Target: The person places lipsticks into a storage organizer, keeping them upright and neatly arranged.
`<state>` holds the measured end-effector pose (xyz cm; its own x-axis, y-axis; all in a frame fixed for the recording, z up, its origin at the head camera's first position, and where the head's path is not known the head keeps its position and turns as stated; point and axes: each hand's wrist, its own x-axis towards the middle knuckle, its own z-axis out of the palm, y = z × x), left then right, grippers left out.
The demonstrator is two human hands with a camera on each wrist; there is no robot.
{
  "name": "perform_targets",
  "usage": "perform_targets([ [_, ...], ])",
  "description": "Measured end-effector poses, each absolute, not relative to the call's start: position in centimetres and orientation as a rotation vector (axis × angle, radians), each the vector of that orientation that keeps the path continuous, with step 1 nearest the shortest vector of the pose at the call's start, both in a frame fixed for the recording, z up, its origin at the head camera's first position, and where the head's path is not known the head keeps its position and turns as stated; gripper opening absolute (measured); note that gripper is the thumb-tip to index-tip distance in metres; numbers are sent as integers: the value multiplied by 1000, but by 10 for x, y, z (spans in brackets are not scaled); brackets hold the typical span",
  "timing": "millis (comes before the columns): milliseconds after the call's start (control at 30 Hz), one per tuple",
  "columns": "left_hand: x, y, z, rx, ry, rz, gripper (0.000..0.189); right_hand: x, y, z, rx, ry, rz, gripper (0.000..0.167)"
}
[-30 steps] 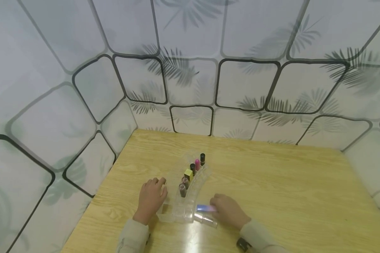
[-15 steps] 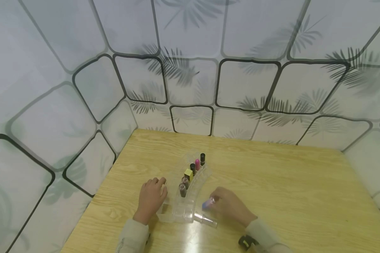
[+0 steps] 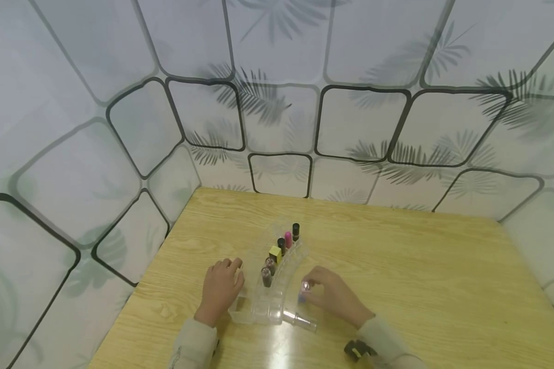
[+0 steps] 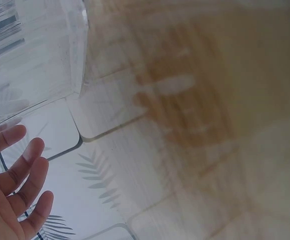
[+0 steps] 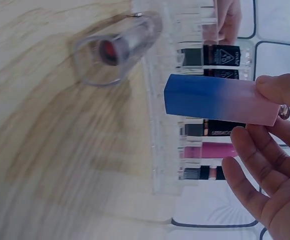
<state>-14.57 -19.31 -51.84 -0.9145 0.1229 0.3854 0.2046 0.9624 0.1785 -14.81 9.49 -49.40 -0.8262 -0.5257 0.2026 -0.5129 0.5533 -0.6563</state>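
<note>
My right hand [image 3: 334, 297] pinches a square lipstick tube [image 5: 209, 100] between thumb and fingers, at its pink end. The tube fades from pink to blue, and a small metal ring shows at the pink end. In the head view it stands nearly upright, blue end down, just right of a clear acrylic lipstick organizer [image 3: 276, 311]. My left hand [image 3: 219, 289] lies at the organizer's left side, its fingers relaxed and holding nothing. In the left wrist view those fingers [image 4: 27, 185] are spread near the clear wall. Several lipsticks stand in a curved row of slots.
A clear-cased lipstick [image 3: 300, 321] lies on the wooden table [image 3: 397, 266] by the organizer's near right corner. Among the standing ones are a magenta lipstick [image 3: 288, 240] and a yellow-topped tube [image 3: 275, 253]. Patterned cloth walls [image 3: 277, 123] enclose the table's back and sides.
My right hand has lifted the blue-pink lipstick from beside the organizer's near end, moved it slightly away from me and turned it from flat to nearly upright. My left hand stays put.
</note>
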Motion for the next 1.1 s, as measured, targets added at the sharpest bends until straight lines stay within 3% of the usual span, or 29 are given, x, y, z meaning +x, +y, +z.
perform_targets([
  [333,-147,-193,-518,-245,-2734,-297,16,-150,64,-468,-1195,2821,-1174,21],
  [833,-147,-192,-520,-246,-2727,-314,15,-144,23,-457,-1117,2724,-1106,33],
  [1100,-145,-193,-518,-236,-2724,-302,15,-144,13,-464,-1185,2692,-1100,27],
])
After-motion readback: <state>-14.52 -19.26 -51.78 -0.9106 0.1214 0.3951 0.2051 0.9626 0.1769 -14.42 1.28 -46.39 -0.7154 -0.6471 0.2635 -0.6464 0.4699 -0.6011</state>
